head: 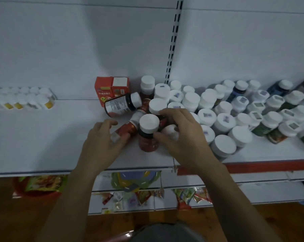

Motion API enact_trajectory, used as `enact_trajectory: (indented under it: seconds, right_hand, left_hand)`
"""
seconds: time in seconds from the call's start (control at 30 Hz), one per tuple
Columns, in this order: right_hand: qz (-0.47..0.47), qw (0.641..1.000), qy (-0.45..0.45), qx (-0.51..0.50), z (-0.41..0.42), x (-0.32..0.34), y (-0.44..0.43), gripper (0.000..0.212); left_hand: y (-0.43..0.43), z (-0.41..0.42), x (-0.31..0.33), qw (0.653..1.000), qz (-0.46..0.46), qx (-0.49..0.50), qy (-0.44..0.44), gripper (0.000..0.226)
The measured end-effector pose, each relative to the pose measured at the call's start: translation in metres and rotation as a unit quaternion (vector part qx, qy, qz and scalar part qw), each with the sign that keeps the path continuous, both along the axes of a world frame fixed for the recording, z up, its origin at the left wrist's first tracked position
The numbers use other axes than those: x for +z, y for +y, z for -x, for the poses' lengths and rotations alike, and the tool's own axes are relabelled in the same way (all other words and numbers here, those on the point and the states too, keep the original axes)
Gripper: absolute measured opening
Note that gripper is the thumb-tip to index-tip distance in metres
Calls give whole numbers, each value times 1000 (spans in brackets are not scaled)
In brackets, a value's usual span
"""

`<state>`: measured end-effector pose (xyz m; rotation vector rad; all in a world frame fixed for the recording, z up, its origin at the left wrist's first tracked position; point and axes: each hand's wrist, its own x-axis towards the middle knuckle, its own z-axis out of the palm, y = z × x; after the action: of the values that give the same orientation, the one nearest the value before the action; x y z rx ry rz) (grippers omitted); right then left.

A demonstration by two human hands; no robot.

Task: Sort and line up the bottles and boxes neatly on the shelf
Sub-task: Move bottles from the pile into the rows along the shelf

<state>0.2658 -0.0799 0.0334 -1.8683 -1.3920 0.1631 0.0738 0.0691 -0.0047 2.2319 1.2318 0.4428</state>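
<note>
Bottle [148, 135], red and upright, at shelf [43, 137] centre; at its 9 o'clock, left grip [100, 142] curled round toppled red bottle [125, 131]; at 3 o'clock, right grip [182, 137] clasping white-capped bottle [169, 131].

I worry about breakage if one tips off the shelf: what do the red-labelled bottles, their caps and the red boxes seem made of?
The red-labelled bottles look like dark, glossy plastic or glass; the sheen alone cannot settle which. Their caps look like matte white plastic, plain and dull. The red boxes look like printed cardboard, with flat faces and folded edges.
</note>
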Motion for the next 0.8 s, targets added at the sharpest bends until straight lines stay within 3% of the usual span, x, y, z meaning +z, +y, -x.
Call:
enact_trajectory:
  seconds: [0.17,0.43,0.53,0.63,0.8]
  right_hand:
    - [23,996,-47,-66,-42,12,-29,26]
    - [56,986,-71,-143,-129,13,-77,22]
    - [63,984,-64,-157,-152,13,-86,21]
    - [68,986,-50,-141,-162,17,-84,21]
    - [78,994,-45,-67,-174,23,-66,30]
  left_hand:
    - [5,-28,56,992,-89,-83,-34,41]
    - [-33,-132,101,949,-179,-258,12,43]
    - [-46,-159,97,935,-181,-304,38,31]
    - [-44,-167,97,923,-164,-311,156,19]
    - [-56,-171,95,863,-213,-314,334,36]
